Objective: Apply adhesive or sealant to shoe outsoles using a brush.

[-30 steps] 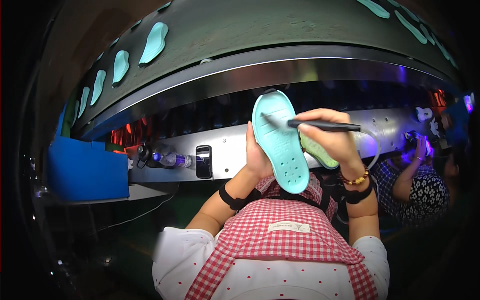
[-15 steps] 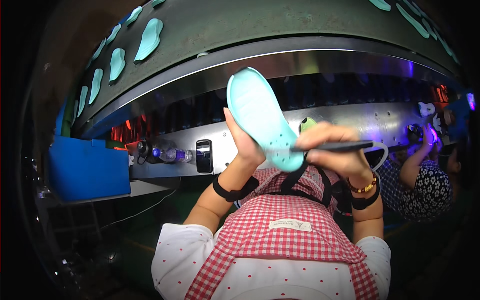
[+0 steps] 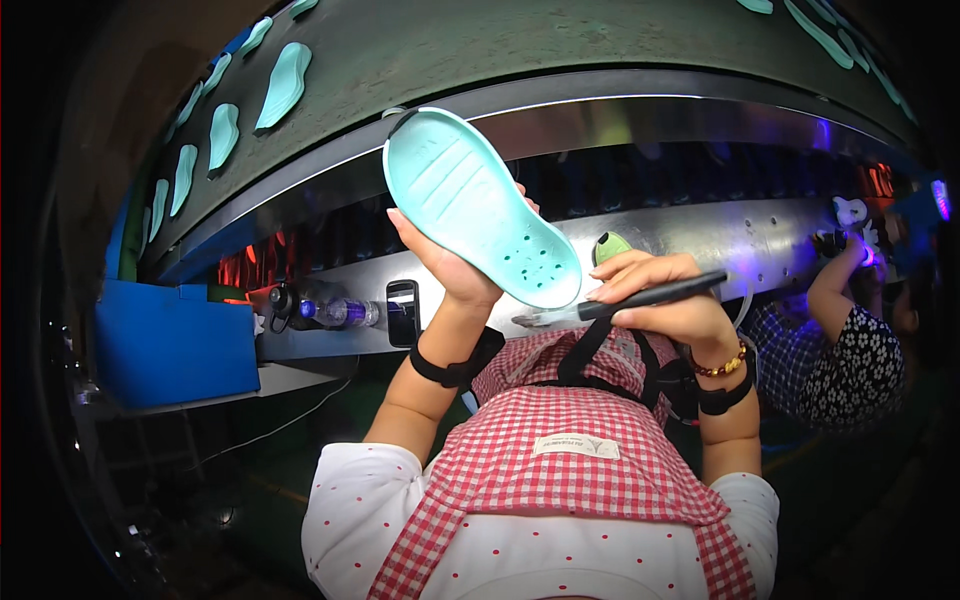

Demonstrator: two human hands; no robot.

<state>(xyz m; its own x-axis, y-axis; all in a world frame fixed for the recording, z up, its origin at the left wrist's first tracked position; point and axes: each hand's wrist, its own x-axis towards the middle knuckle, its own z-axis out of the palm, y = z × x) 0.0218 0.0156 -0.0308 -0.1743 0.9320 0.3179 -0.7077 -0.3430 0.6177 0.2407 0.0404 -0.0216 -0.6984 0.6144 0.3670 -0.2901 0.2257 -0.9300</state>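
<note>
My left hand (image 3: pixel 455 275) is wrapped round the underside of a turquoise shoe sole (image 3: pixel 470 195), with fingertips showing at its far right edge. The sole is tilted with its inner face toward me; a cluster of small holes marks its near end. My right hand (image 3: pixel 675 300) grips a black-handled brush (image 3: pixel 655 294) between thumb and fingers. Its pale, flat bristles (image 3: pixel 545 318) lie by the near end of the sole; whether they touch it I cannot tell. A thin white hose (image 3: pixel 745 305) shows beside my right wrist.
A dark green conveyor belt (image 3: pixel 420 50) carries several turquoise soles (image 3: pixel 286 85) behind a metal rail. On the metal bench are a phone (image 3: pixel 403 313), a clear bottle (image 3: pixel 345 312), a dark flask (image 3: pixel 281 300) and a green-rimmed object (image 3: pixel 611 247). A blue box (image 3: pixel 175 340) stands left; another person (image 3: pixel 845 340) works at right.
The sole has moved left and been turned so more of its inner face shows. The brush has gone from over its holed end to just below that end. Soles on the belt have shifted slightly.
</note>
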